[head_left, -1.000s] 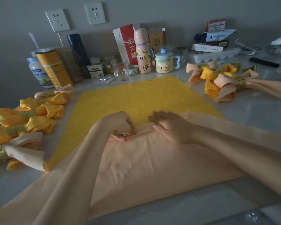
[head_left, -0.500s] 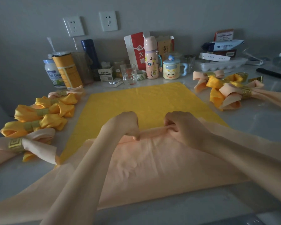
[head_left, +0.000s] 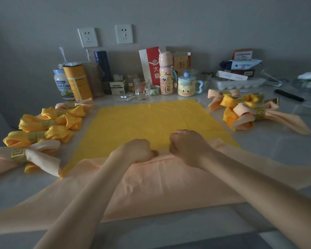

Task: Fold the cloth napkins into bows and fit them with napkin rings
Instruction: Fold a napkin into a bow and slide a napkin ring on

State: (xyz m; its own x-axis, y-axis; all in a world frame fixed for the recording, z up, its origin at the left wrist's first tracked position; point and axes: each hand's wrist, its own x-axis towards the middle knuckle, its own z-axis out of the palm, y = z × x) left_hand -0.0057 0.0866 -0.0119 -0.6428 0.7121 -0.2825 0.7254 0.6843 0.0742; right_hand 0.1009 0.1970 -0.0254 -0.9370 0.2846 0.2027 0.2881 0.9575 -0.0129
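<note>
Finished ringed bows [head_left: 48, 123] flank the fingers [head_left: 173, 141]; left hand [head_left: 138, 150] and right hand [head_left: 187, 146] curl, apparently pinching the peach napkin [head_left: 160, 187], folding barely begun.

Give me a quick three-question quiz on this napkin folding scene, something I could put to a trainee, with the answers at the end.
1. True or false: the left hand and the right hand both grip the far folded edge of the peach napkin.
2. What lies under the peach napkin? A. a yellow napkin B. a blue towel C. a wooden tray
3. Fill in: the ring on the nearest finished bow at the left is ____ in colour.
Key: 1 true; 2 A; 3 gold.
</note>
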